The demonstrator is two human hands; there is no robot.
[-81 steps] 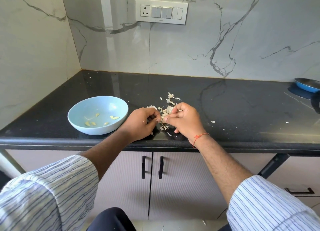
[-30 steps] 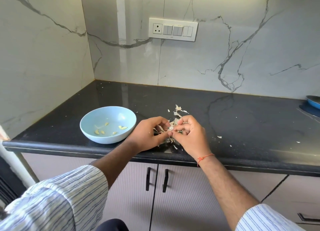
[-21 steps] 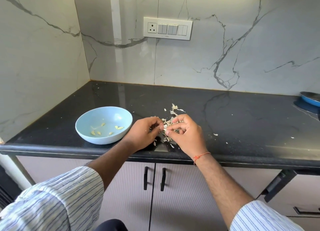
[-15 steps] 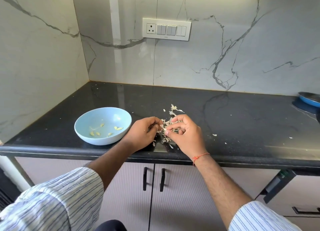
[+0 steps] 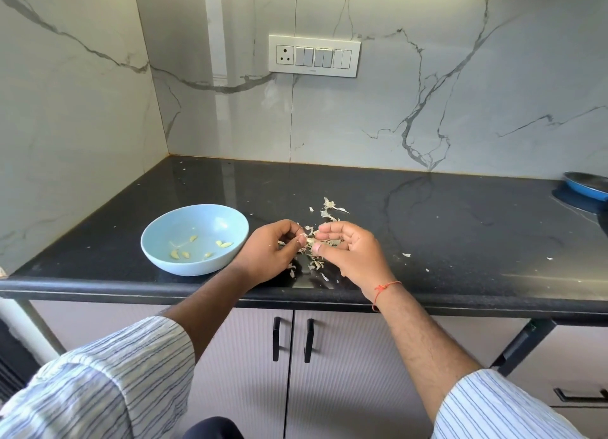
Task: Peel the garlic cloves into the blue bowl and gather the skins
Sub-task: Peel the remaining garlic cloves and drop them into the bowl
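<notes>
We see both hands over the counter (image 5: 427, 228), fingertips meeting. Left hand (image 5: 268, 252) and right hand (image 5: 350, 252) both pinch one small clove (image 5: 310, 241) between thumb and fingers. Skins (image 5: 316, 261) lie scattered just under and beyond the fingers. Bowl (image 5: 171, 261) sits just left of left fingers, peeled cloves (image 5: 184, 254) inside, apart from the hands
</notes>
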